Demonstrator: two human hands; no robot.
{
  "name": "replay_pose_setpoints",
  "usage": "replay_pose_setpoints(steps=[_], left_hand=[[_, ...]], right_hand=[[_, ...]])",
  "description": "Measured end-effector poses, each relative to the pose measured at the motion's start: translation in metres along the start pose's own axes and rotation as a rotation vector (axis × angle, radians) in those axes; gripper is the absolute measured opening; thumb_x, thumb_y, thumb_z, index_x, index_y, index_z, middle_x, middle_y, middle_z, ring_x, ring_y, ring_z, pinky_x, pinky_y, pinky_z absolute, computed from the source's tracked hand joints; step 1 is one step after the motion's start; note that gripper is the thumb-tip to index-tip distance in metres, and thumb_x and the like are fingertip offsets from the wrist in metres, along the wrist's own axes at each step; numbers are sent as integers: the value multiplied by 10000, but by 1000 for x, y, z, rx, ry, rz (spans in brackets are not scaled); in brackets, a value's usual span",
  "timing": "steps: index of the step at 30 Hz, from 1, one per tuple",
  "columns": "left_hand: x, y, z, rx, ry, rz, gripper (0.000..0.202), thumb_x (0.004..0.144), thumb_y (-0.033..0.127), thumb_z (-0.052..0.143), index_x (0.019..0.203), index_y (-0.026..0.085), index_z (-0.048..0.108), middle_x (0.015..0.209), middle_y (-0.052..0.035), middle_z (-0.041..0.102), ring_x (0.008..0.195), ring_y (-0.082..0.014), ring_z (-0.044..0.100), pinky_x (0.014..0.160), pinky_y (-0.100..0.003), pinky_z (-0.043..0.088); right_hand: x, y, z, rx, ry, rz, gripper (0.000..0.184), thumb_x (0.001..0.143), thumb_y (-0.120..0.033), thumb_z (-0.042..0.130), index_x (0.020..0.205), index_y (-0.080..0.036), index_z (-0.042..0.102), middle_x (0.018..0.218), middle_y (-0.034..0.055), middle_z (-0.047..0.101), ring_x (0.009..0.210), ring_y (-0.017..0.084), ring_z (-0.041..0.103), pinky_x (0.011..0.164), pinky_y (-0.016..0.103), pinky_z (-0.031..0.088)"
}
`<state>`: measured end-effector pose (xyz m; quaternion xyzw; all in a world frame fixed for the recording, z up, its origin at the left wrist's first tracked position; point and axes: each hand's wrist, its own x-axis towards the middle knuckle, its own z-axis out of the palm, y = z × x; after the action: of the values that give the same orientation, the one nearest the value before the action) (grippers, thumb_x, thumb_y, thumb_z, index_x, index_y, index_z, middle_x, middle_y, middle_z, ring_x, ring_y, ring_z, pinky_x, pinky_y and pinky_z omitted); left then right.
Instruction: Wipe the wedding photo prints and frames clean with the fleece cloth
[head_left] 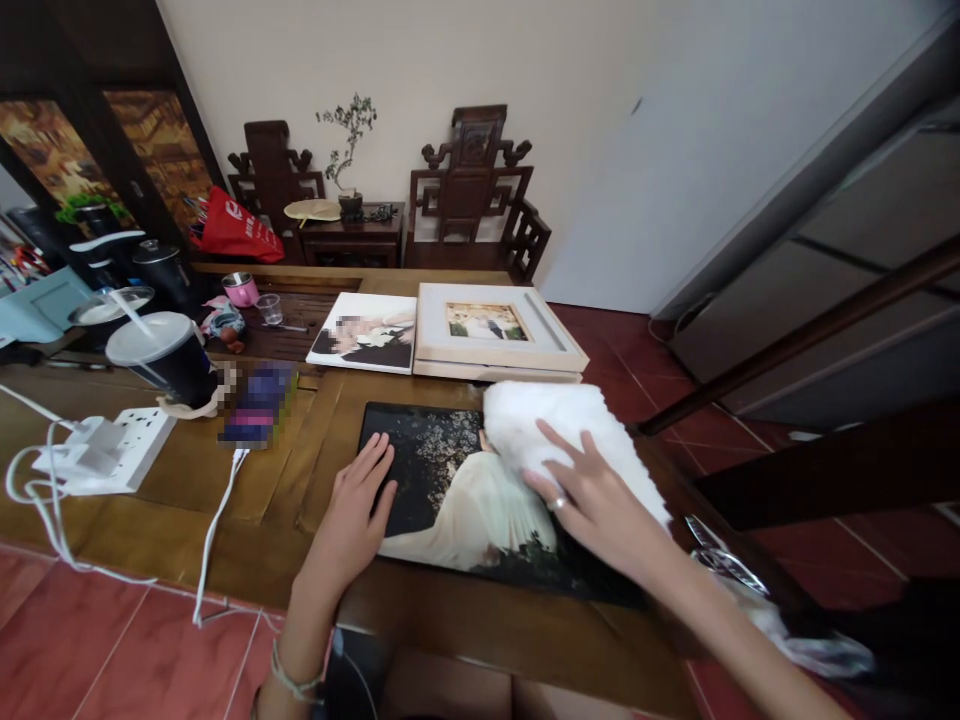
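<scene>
A large photo print (480, 510) with a dark background and a pale dress lies flat on the wooden table, near its front edge. My left hand (367, 495) rests on the print's left edge, fingers stretched out. Over the upper right part of the print lies a white fluffy cloth (555, 410), which hides that area. My right hand (589, 490), with a ring on one finger, presses flat on this cloth with its fingers spread.
Behind the print are a framed photo (551, 335) and a smaller photo panel (352, 345). To the left stand a lidded cup (172, 355) with a straw, a blurred-out phone (259, 405) on a cable and a power strip (139, 450). Scissors (724, 555) lie at right.
</scene>
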<state>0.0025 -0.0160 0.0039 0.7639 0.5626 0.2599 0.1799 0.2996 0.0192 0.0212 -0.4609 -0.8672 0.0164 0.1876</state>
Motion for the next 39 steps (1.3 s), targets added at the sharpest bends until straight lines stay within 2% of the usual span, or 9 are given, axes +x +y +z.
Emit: replay_pose_setpoints(steps=[7,10,15,19,23,26,31,35,39], left_hand=[[1,2,-1,10,-9,-5,439,977,257,342,1412,203,367,1519,-98,335,1430,-177,230,1132,-431,262],[1,1,-2,11,-15,6,440,976,262,344,1413,217,367,1521,-96,330,1433,-183,221,1131,-437,257],[1,2,-4,-2,-22,-6,443,976,279,345,1417,244,361,1521,-90,333,1432,-192,225,1124,-457,261],[1,4,-5,-22,0,-6,438,974,280,350,1409,229,381,1512,-98,349,1428,-196,239,1126,-457,263],[2,4,-4,-24,14,-8,432,973,279,350,1399,222,400,1504,-100,363,1422,-202,257,1125,-464,269],[3,3,-3,-10,10,-13,429,973,280,349,1393,212,411,1501,-102,368,1422,-206,256,1125,-468,271],[3,1,-2,-4,14,4,438,972,291,355,1402,221,397,1504,-96,363,1422,-204,255,1130,-465,265],[3,1,-3,-3,3,7,446,973,299,355,1413,228,380,1513,-95,348,1427,-206,242,1132,-472,255],[3,1,-5,-9,3,13,441,974,301,353,1410,243,383,1509,-91,355,1427,-204,241,1130,-473,253]], right_hand=[[-71,-72,-20,47,-58,-248,246,822,-161,531,579,-195,542,1458,101,412,1417,350,140,1093,667,154],[-68,-64,-22,74,-85,-267,251,832,-172,524,585,-198,557,1440,100,437,1411,339,176,1091,671,162],[-20,-9,-14,76,-76,-110,285,921,-263,439,717,-181,620,1393,168,480,1367,338,304,1078,665,207],[16,21,-6,37,-70,-12,367,974,-334,360,774,-158,612,1156,223,644,1370,340,289,1054,664,240],[8,7,-5,-12,-57,18,340,960,-330,398,802,-143,633,1309,212,551,1389,372,224,1027,698,251],[-28,-29,-10,-9,-68,-34,282,925,-242,437,765,-166,657,1467,124,393,1408,364,166,1052,710,195],[-85,-81,-26,63,-125,-158,233,814,-210,582,587,-203,634,1510,28,328,1417,372,110,1094,701,96],[-79,-73,-32,140,-191,-182,173,766,-116,553,692,-211,677,1490,29,363,1413,354,155,1085,716,88],[-32,-31,-28,135,-209,-145,199,858,-161,487,772,-186,664,1459,85,407,1400,324,222,1078,696,151]])
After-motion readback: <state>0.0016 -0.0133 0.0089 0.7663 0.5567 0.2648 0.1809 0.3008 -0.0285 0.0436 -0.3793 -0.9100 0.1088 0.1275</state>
